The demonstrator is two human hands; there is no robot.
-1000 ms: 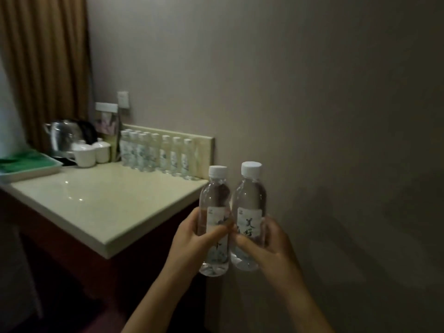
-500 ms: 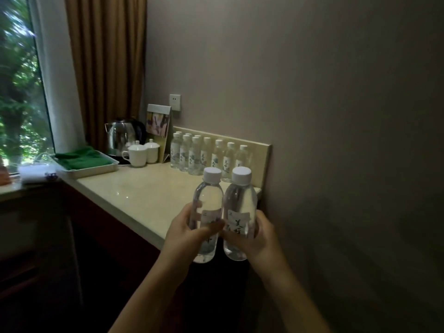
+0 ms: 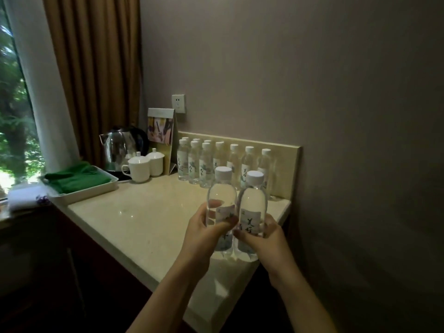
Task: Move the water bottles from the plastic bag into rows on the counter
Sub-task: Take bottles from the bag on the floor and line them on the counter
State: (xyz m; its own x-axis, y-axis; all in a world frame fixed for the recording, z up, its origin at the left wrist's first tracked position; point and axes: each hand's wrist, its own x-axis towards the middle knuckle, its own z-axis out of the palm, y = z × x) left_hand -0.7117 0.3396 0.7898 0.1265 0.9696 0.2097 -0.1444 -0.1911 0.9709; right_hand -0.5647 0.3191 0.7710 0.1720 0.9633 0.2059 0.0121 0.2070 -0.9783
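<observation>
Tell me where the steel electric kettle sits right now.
In the head view, the steel electric kettle stands at the counter's far left, behind two white lidded cups, beside the brown curtain and right of the tray of green cloth.

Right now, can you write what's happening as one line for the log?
left hand: holds bottle | right hand: holds second bottle | both upright over counter | rows at back wall
</observation>
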